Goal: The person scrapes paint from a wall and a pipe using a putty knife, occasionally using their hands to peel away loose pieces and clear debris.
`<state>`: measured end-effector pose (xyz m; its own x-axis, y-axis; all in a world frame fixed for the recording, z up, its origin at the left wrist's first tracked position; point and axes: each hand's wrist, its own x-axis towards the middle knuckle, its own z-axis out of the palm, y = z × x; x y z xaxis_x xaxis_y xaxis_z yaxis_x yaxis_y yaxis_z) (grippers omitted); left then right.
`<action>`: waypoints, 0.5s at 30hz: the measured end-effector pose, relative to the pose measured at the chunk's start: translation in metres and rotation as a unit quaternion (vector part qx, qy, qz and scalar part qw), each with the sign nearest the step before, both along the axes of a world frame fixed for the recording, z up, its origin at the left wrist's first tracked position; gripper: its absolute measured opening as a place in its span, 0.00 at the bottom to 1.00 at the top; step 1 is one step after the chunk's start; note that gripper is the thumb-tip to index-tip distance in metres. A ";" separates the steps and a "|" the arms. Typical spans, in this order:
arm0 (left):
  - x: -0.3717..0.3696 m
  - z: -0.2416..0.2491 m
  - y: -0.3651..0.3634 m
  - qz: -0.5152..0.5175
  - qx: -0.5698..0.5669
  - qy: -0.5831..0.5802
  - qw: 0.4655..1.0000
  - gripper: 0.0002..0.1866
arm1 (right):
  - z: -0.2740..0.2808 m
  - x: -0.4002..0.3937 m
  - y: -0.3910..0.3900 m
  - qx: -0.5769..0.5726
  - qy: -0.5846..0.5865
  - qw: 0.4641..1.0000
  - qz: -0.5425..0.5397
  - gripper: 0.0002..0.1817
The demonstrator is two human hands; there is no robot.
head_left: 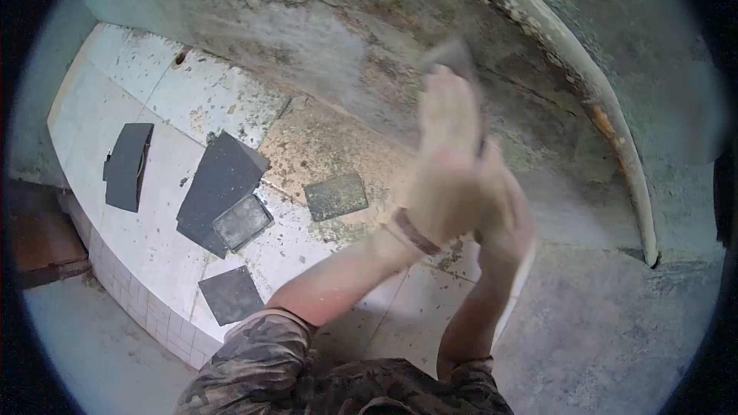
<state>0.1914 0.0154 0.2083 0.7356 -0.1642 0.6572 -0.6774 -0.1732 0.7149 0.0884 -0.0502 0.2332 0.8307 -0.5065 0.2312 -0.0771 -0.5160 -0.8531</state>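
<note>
My left hand, with a brown band on its wrist, is stretched up in front of the stained wall. At its fingertips is a blurred grey flat piece, close to or against the wall; its kind does not show. My right hand is beside the heel of the left hand, touching or nearly touching it. Motion smears its fingers, and what it holds, if anything, is hidden. A thin dark edge shows between the two hands.
Debris litters the white tiled ledge. On it lie a large dark sheet, a grey rectangular block, a dark square, a dusty rectangle and a bent dark piece. A pale pipe curves along the wall.
</note>
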 end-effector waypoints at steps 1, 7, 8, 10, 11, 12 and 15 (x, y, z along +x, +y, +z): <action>-0.015 0.008 -0.014 -0.027 0.003 -0.011 1.000 0.38 | 0.002 -0.015 -0.010 0.076 -0.014 0.994 -0.073 0.20; -0.052 0.038 -0.072 -0.037 -0.015 0.010 0.999 0.39 | 0.029 -0.051 -0.063 0.119 -0.032 0.989 -0.077 0.28; -0.050 0.038 -0.072 -0.038 -0.011 0.006 0.999 0.39 | 0.031 -0.050 -0.064 0.122 -0.036 0.989 -0.077 0.28; -0.039 0.040 -0.064 0.042 0.069 -0.039 0.996 0.37 | 0.051 -0.024 -0.049 0.171 -0.057 0.983 -0.038 0.23; -0.026 0.034 -0.055 0.071 0.078 -0.026 0.994 0.35 | 0.034 -0.011 -0.054 0.054 -0.064 0.996 0.004 0.22; -0.007 0.029 -0.043 0.099 0.087 -0.013 0.991 0.34 | 0.017 0.002 -0.060 -0.063 -0.068 0.995 0.045 0.22; 0.014 0.023 -0.026 0.044 -0.060 0.055 0.996 0.33 | 0.032 0.024 -0.031 0.070 -0.046 0.995 0.055 0.23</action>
<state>0.2053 -0.0111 0.2317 0.8119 -0.0217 0.5833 -0.5803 -0.1380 0.8026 0.1125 -0.0808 0.2650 0.8610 -0.4471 0.2425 0.0552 -0.3919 -0.9183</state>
